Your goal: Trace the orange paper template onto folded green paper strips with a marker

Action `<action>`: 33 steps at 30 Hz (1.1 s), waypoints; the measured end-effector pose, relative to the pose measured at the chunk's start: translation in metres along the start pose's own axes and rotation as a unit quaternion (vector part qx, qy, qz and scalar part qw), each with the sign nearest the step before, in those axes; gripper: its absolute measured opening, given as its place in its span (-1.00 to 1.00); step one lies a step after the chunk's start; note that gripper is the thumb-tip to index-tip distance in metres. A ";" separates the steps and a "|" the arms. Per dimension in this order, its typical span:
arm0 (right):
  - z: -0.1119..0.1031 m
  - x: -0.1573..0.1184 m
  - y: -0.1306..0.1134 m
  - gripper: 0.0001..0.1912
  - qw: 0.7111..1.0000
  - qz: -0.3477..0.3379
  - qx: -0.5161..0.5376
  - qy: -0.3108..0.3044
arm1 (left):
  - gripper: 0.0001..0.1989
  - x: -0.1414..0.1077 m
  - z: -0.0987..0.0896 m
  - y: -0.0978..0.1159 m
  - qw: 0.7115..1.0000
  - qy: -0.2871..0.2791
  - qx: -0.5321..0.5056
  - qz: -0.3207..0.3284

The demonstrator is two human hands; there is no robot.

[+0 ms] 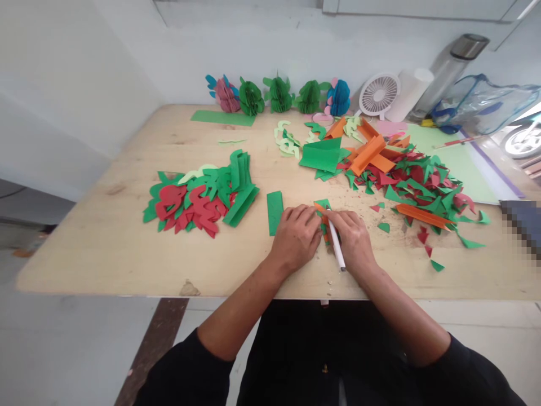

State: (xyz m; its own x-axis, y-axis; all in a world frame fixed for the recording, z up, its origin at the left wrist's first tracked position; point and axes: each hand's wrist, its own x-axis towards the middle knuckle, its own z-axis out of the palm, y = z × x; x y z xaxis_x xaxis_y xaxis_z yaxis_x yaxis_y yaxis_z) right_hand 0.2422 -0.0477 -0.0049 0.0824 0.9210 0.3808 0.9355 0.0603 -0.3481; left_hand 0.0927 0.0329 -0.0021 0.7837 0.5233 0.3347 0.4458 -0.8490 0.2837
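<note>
Near the table's front edge, my left hand (298,234) has its fingers curled together, with the fingertips on a small orange folded paper (320,209) over green paper. Close beside it, my right hand (355,239) is closed around a slim white pen (336,242), its dark end pointing back toward me. Part of the orange paper is hidden under the fingers and pen. A folded green paper strip (274,212) lies just left of my left hand. Several small green scraps (384,227) are scattered to the right of my right hand.
Cut red and green paper shapes (192,203) are heaped at left. A pile of offcuts (422,180) with orange folded strips (369,153) spreads at right. Along the wall stand several honeycomb paper figures (279,96), a small white fan (379,93) and a steel flask (448,70).
</note>
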 end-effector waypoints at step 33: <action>0.002 -0.002 0.003 -0.55 1.000 -0.010 0.008 -0.002 | -0.75 0.001 0.000 0.002 0.999 -0.020 -0.029 -0.009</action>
State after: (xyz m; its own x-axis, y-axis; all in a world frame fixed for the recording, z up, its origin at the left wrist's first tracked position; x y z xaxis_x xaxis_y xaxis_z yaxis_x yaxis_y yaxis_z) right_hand 0.2444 -0.0485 -0.0088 0.0628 0.9208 0.3849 0.9311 0.0847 -0.3548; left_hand 0.0943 0.0321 -0.0013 0.7922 0.5350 0.2936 0.4358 -0.8327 0.3416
